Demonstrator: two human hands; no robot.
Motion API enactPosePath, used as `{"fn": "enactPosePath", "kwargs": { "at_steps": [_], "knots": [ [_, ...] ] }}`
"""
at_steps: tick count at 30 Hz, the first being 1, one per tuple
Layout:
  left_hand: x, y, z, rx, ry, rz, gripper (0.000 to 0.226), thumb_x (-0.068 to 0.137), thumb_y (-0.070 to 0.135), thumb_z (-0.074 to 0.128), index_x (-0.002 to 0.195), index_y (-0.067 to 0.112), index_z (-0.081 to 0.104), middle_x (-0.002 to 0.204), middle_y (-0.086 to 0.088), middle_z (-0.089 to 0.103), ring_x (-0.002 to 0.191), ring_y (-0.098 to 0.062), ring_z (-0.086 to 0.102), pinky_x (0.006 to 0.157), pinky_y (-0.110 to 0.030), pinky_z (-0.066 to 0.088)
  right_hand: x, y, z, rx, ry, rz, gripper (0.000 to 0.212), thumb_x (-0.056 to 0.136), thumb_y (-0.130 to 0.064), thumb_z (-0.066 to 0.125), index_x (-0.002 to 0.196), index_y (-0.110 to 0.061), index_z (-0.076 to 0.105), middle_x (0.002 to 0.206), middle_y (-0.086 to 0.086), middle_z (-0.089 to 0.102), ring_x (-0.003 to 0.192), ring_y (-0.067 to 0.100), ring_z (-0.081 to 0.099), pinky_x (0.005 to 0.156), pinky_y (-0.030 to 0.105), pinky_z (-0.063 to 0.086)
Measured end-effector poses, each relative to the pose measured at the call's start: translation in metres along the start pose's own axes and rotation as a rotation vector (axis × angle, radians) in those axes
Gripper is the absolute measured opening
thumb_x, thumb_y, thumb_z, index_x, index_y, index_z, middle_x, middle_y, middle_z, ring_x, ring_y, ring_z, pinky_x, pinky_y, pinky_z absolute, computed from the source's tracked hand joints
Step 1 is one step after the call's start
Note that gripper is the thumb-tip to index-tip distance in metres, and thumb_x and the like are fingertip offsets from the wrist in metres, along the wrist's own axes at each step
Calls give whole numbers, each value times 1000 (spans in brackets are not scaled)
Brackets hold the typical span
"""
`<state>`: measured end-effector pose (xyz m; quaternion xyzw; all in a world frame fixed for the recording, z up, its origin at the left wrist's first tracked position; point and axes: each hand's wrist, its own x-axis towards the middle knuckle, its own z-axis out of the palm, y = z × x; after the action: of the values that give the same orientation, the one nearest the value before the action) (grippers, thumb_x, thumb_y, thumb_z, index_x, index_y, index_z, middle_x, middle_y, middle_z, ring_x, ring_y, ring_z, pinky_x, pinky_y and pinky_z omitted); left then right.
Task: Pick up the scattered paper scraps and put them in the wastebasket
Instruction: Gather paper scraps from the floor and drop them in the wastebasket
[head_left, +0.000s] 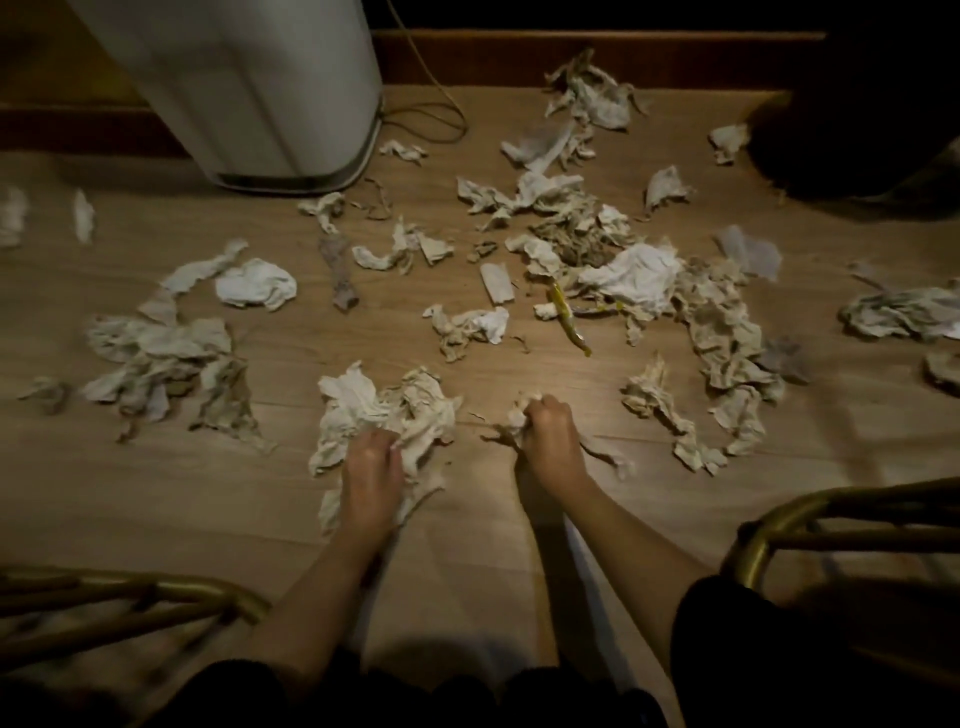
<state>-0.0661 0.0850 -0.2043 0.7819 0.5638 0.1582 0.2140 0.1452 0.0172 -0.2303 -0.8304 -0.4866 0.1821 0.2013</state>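
Note:
Crumpled white and beige paper scraps lie all over the wooden floor (291, 499). My left hand (371, 470) is closed on a big crumpled wad of paper (387, 410) low in the middle. My right hand (548, 441) grips a smaller scrap (519, 418) just to its right, with torn ends sticking out on both sides. A dense heap of scraps (628, 270) sits further away at centre right. The tall white wastebasket (249, 88) stands at the upper left, its top out of view.
A yellow wrapper (569, 319) lies among the scraps. A thin cord (431, 111) loops behind the bin. Gold metal chair frames stand at the lower left (156, 597) and lower right (779, 525). A dark object (857, 130) fills the upper right corner.

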Motion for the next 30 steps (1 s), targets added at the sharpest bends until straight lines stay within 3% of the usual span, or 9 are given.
{"fn": "enactPosePath", "kwargs": {
  "at_steps": [2,6,8,11,15,18,23,27,30],
  "knots": [
    [1,-21,-12,18,-24,42,21,77,5,62,97,-1,64,99,-21,60,94,-38,57,79,-38,47,18,-18,10,-20,37,-61,17,81,2,54,95,-4,62,103,17,59,97,34,49,73,40,46],
    [-32,-49,-11,337,-392,203,71,71,39,60,136,17,40,142,-15,38,132,-33,34,109,-44,32,12,-19,39,-207,-36,-205,25,84,-6,55,109,-10,58,119,12,54,105,33,43,85,40,43],
    [-39,-63,-3,449,-467,326,67,71,32,53,136,21,39,142,-16,41,130,-35,35,107,-48,34,13,-12,46,-155,-31,-255,24,82,2,54,103,-8,58,115,14,54,103,32,45,82,39,43],
    [-26,-77,-1,379,-340,418,41,76,11,45,115,16,55,112,-14,58,102,-31,49,79,-38,50,46,-27,38,-57,-61,-226,14,76,8,53,80,-3,60,92,20,58,89,35,54,70,39,45],
    [-5,-61,-23,152,-259,127,30,72,-2,48,93,1,68,95,-24,66,93,-37,60,79,-38,47,88,-76,30,47,-110,-162,24,75,10,53,62,-9,49,69,17,52,79,35,60,60,31,34],
    [2,-70,-41,54,-116,13,27,70,1,49,87,0,70,86,-23,66,85,-35,62,75,-35,48,87,-115,47,23,-198,-352,19,80,4,52,69,-11,56,77,16,55,87,36,59,63,31,38],
    [14,-83,-57,102,164,-166,28,74,-9,53,96,0,68,95,-22,67,91,-35,61,78,-37,49,55,-127,81,-208,-326,-497,16,87,-13,54,101,-14,61,118,11,52,117,34,38,92,50,43],
    [-5,-70,-47,164,144,-179,24,78,-5,52,97,2,65,94,-19,61,89,-33,57,73,-35,46,46,-89,79,-128,-231,-626,15,86,-11,59,100,-11,64,111,9,57,102,27,46,83,35,41],
    [-35,-71,-35,192,-61,-45,31,77,9,55,107,9,61,105,-13,57,94,-30,56,76,-32,47,64,-83,71,-100,-263,-602,10,81,-3,60,88,-2,67,100,18,60,95,33,52,75,36,41]
  ]
}}
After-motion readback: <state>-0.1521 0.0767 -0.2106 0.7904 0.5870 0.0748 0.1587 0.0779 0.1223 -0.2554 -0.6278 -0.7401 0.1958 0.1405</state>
